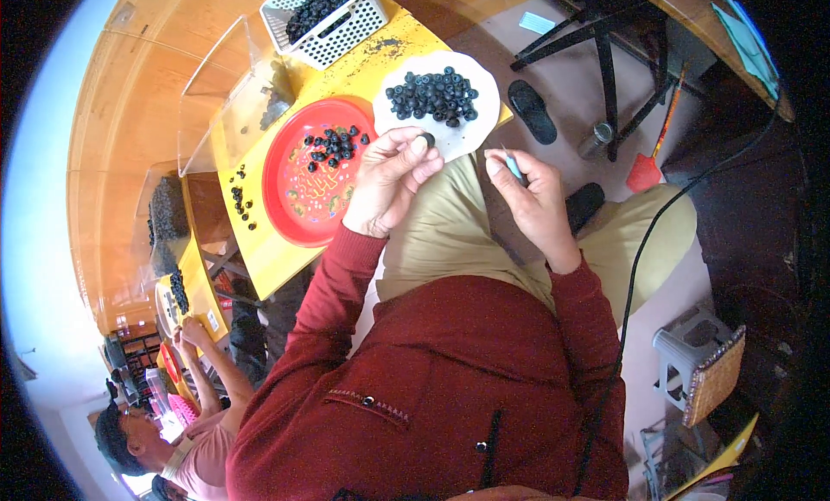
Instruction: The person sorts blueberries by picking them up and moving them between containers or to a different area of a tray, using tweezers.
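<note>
My left hand pinches a small black round part between thumb and fingers, just over the near edge of a white plate. Heaped on that plate are many black ring-like parts. To the right, apart from the left hand, my right hand is closed around a small tool with a light blue handle; its thin tip is too small to make out. A red round tray with a patterned bottom lies left of the plate, and more black parts sit in it.
The yellow table carries a white perforated basket full of black parts, plus loose black parts. A co-worker works at another table on the left. A black cable hangs at right, near a grey stool.
</note>
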